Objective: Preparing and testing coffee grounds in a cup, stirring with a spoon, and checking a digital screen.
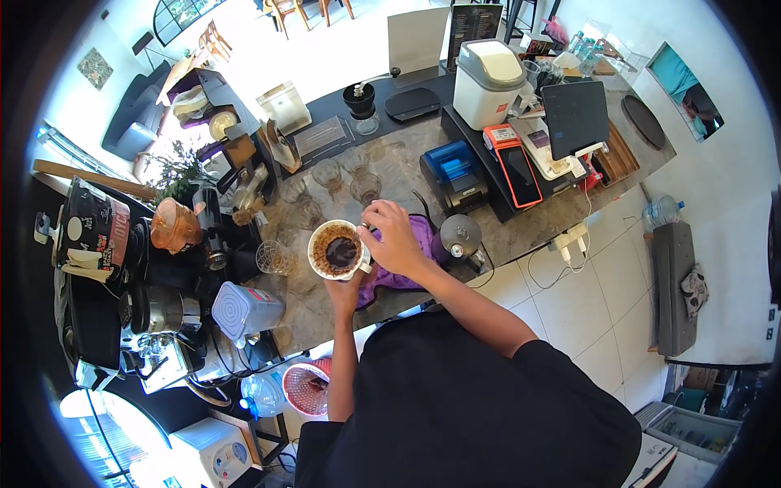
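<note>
A white pour-over dripper (335, 249) lined with a paper filter holds wet dark coffee grounds. My right hand (396, 240) is closed on its handle and rim at the right side. My left hand (346, 290) sits just under the dripper, mostly hidden by it, so its grip is unclear. Below both hands lies a purple cloth (389, 276) on the stone counter (521, 232). A gooseneck kettle (460, 233) with a grey lid stands just right of my right hand.
Several empty glasses (364, 187) stand behind the dripper, one more glass (274, 257) at its left. A blue receipt printer (452, 175), card terminal (512, 163) and tablet screen (576, 116) fill the right counter. A grinder (213, 236) and a grey lidded container (244, 309) stand left.
</note>
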The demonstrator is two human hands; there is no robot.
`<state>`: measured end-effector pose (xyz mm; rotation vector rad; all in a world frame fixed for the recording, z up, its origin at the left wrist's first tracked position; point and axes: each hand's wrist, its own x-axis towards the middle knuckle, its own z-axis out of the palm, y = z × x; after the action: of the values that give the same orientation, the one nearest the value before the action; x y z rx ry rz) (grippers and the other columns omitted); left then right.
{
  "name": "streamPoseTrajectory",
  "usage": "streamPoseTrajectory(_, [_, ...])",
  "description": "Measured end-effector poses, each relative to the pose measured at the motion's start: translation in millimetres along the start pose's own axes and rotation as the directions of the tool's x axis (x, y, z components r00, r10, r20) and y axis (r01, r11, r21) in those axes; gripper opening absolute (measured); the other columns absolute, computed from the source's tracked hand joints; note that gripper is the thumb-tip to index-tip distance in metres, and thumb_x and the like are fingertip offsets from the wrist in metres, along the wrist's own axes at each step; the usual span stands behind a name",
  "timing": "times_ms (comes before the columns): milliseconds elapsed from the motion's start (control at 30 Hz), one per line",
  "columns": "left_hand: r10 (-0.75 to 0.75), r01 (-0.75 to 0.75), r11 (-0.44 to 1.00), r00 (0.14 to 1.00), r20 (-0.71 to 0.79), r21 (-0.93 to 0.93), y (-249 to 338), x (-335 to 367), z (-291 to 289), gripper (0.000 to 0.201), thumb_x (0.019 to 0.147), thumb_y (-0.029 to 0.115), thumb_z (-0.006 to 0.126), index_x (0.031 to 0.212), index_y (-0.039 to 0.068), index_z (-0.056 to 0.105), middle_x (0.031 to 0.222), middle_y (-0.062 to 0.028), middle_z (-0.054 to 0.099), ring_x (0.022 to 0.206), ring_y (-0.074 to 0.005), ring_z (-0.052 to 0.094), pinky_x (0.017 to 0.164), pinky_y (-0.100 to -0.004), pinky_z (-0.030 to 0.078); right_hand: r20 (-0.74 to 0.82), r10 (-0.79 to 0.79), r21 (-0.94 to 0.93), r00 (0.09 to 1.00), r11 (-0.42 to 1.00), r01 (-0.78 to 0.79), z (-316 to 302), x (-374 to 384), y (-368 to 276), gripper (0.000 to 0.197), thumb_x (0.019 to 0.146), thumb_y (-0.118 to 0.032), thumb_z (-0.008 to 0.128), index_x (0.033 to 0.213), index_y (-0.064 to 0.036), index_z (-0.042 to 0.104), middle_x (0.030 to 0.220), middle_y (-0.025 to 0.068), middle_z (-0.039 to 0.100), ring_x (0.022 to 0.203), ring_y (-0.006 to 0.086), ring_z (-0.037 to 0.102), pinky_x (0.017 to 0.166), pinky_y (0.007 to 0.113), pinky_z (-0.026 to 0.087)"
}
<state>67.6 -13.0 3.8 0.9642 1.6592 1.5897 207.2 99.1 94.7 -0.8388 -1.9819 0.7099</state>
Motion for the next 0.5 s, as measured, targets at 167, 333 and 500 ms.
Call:
streamPoseTrajectory(167, [0.036,-0.037,0.999,0.999,-0.032,-0.021,3,1,4,0.050,0.080,0.014,0.086,0.122,-0.004,0.066,0.117,-0.0096,0.071,0.105,-0.0192,0.068,0.096,-0.0345,0.052,-0.016,-0.025,-0.031,1.000,0.999,0.025,-2,0,0,0.017,0.088,-0.016,0.071,0.096,-0.0011,0.066,0.112,0.0131,0.063,0.119,0.0346,0.055,0.101,0.047,0.040])
streamPoseTrajectory(333, [0.038,-0.041,0.998,0.998,-0.052,-0.051,4,-1,5,0.051,0.079,0.014,0.087,0.122,-0.003,0.066,0.117,-0.0091,0.071,0.105,-0.0189,0.068,0.096,-0.0344,0.052,-0.017,-0.053,-0.001,0.998,0.999,0.053,0,0,-4,0.015,0.089,-0.016,0.071,0.091,-0.0029,0.065,0.108,0.0134,0.062,0.118,0.0357,0.055,0.102,0.048,0.040])
streamPoseTrajectory(500, [0.038,-0.040,0.998,0.999,-0.038,-0.058,12,-1,7,0.050,0.080,0.013,0.087,0.122,-0.003,0.066,0.118,-0.0090,0.071,0.106,-0.0186,0.068,0.096,-0.0344,0.052,-0.004,-0.049,0.001,0.999,0.999,0.049,-1,-1,-1,0.015,0.089,-0.016,0.071,0.092,-0.0027,0.065,0.109,0.0134,0.062,0.117,0.0354,0.055,0.100,0.048,0.040])
